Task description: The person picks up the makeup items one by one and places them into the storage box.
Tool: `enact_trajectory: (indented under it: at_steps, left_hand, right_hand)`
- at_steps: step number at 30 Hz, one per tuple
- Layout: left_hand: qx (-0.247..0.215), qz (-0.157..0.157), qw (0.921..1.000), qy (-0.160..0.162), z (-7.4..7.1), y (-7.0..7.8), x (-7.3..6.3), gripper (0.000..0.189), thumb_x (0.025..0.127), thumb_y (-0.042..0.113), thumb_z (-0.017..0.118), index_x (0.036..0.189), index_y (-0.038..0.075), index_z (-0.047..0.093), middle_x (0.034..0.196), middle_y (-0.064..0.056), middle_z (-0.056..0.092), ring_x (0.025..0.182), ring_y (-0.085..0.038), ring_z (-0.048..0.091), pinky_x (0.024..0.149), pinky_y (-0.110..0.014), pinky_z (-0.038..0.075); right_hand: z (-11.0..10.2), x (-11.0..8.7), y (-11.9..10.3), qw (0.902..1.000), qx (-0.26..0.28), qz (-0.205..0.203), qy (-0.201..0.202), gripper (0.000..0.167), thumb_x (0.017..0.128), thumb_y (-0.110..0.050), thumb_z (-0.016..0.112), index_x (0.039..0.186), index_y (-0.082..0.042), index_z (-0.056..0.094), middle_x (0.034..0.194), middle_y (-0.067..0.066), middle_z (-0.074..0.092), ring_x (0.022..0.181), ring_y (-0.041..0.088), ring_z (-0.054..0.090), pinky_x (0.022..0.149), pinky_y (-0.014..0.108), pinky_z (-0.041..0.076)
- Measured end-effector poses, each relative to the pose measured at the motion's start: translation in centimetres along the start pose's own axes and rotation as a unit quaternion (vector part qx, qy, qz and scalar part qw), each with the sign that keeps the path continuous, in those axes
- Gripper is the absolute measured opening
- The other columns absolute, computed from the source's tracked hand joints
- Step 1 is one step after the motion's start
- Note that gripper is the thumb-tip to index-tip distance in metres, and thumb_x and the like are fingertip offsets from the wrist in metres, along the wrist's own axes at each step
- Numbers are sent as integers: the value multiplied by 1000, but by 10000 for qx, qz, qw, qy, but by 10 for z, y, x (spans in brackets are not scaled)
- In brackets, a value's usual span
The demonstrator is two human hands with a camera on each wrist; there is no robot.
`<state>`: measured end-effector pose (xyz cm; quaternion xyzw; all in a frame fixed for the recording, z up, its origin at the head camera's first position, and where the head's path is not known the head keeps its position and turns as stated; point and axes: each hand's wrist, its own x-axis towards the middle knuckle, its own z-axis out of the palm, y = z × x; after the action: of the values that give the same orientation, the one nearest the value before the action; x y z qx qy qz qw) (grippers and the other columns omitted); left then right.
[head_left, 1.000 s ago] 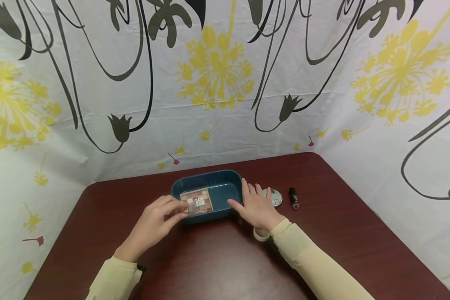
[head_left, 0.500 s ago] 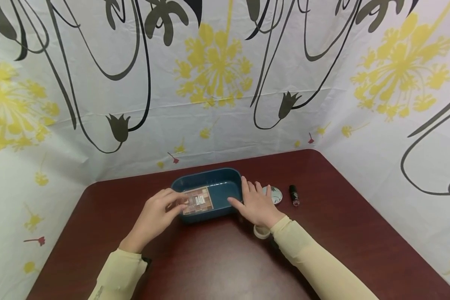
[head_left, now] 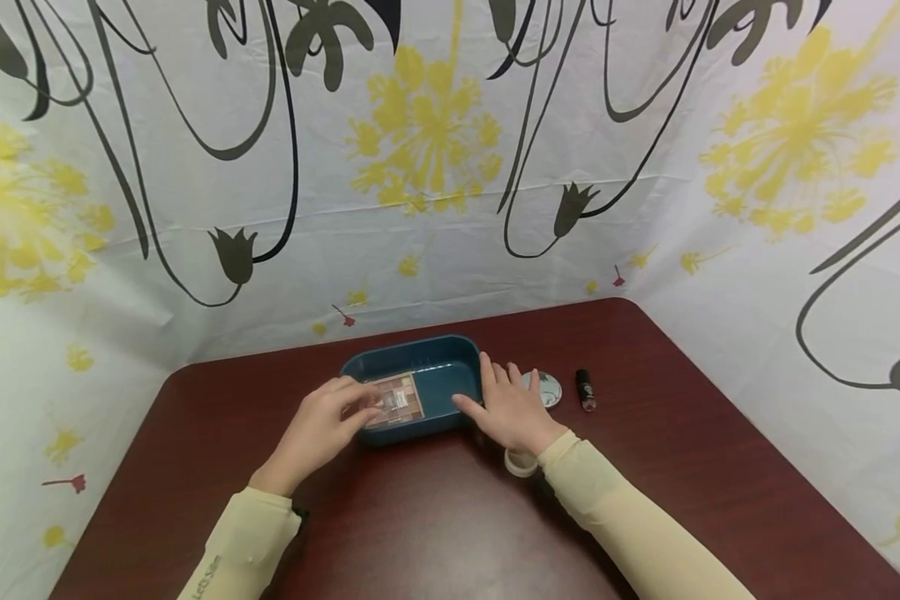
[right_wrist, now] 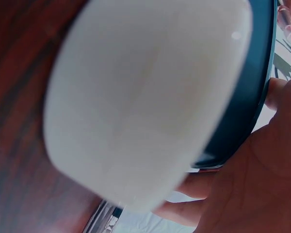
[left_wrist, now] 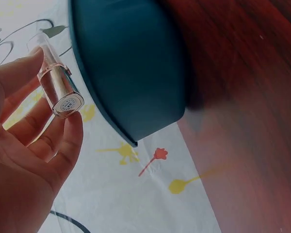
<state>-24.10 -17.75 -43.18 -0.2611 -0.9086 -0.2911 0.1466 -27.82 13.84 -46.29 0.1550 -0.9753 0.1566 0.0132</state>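
My left hand (head_left: 318, 433) pinches a lipstick tube (left_wrist: 60, 87) with a clear cap and a shiny rose-gold base. It is held at the left end of a dark blue tray (head_left: 444, 385), and the fingers overlap the tray's near left rim in the head view. Inside the tray lies a flat eyeshadow palette (head_left: 401, 398) with brown and pink squares, partly covered by that hand. My right hand (head_left: 517, 412) rests on the tray's right rim, fingers extended and thumb over the near side.
Right of the tray sits a round patterned disc (head_left: 547, 390), partly behind the right hand. Beyond it lies a small black bottle (head_left: 585, 390). A white round jar (head_left: 521, 463) stands under the right wrist. Patterned cloth (head_left: 420, 292) hangs behind the brown table (head_left: 435, 533).
My left hand has shifted slightly right and inward over the tray's left end, with the lipstick tube still in its fingers. My right hand stays on the tray's rim.
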Motion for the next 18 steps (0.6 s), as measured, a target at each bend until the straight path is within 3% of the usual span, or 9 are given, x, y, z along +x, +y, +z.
enact_trajectory:
  at_steps: [8,18]
  left_hand:
    - [405,361,9980,-318,1,-1,8,25,90,28,77,115,21,75,85,16,54,79,-7,48,65,-26,46]
    - [677,348,9941,-775,7,-2,19,25,92,21,77,116,22,74,84,16,53,75,-6,49,63,-26,46]
  right_hand:
    - [-3,0,-2,10000,-36,-7,12,99,95,-78,31,162,-8,12,161,16,30,147,44,23,112,72,4]
    - [-2,0,-1,10000,-31,-39,39,99,95,-78,31,162,-7,12,161,16,31,146,44,25,111,73,4]
